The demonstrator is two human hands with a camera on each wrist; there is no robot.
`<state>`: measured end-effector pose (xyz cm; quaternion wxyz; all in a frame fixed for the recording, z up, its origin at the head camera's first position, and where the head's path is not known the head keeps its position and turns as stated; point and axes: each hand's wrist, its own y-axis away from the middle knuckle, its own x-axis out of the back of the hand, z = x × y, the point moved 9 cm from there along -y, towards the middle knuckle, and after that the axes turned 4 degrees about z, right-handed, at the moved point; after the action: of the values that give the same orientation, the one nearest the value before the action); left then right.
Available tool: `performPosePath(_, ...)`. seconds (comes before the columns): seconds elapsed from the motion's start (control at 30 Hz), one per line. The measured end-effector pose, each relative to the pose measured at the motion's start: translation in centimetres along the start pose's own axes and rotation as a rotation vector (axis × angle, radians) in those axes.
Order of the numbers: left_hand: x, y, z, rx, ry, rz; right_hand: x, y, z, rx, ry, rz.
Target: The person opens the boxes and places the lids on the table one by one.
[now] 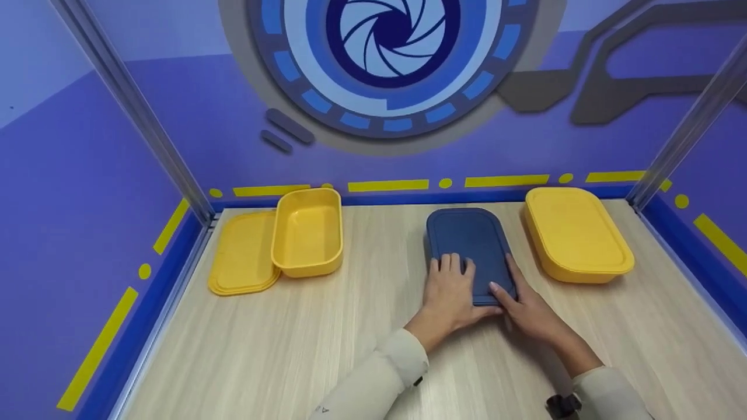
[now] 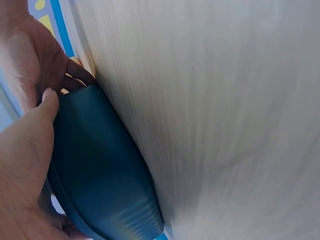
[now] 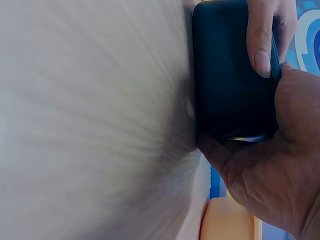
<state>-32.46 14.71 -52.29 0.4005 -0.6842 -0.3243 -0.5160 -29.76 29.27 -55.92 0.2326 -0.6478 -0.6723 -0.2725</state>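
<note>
A dark blue lunch box [image 1: 464,230] with its lid on stands on the table, right of centre in the head view. My left hand [image 1: 448,297] lies over its near left part, fingers bent on the lid and thumb along the front end. At the near right corner my right hand [image 1: 534,312] holds the box, thumb on the lid's edge and fingers along the side. The left wrist view shows the ridged side wall of the box [image 2: 100,160]. In the right wrist view the left thumb presses the box's end wall [image 3: 227,75], and the right fingers reach low beside it.
Back left, an open yellow box [image 1: 308,233] partly overlaps a yellow lid [image 1: 242,254] lying on the wooden table [image 1: 262,350]. A closed yellow lunch box [image 1: 578,233] stands at the back right. Blue-purple panels [image 1: 408,163] enclose the back and sides.
</note>
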Motion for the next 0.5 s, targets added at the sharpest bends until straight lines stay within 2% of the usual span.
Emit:
performPosePath(0.23, 0.0, 0.02, 0.34, -0.007, -0.012, 0.006, 0.05, 0.22, 0.19, -0.01, -0.007, 0.002)
performPosePath(0.5, -0.13, 0.41, 0.31, 0.011, -0.007, 0.017, -0.15, 0.33, 0.28, 0.038, -0.025, -0.022)
